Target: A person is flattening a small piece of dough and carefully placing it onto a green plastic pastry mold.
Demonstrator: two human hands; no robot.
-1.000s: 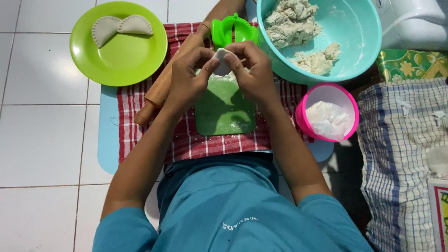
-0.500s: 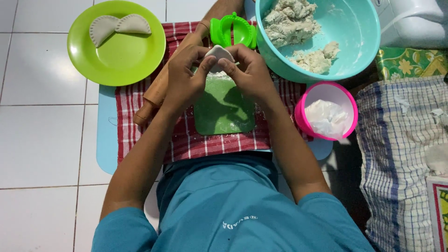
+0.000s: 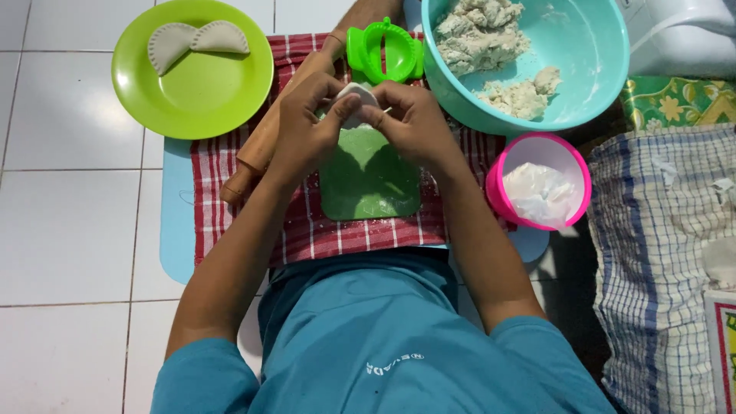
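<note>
You're working on a white tiled floor; directly on it lie a light blue mat, a green plate and a checked cloth.

white tiled floor with thin grey grout lines, evenly lit, glossy.

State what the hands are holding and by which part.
Both the left hand and right hand hold a small white piece of dough by its edges, fingertips pinching it above the green board.
</note>
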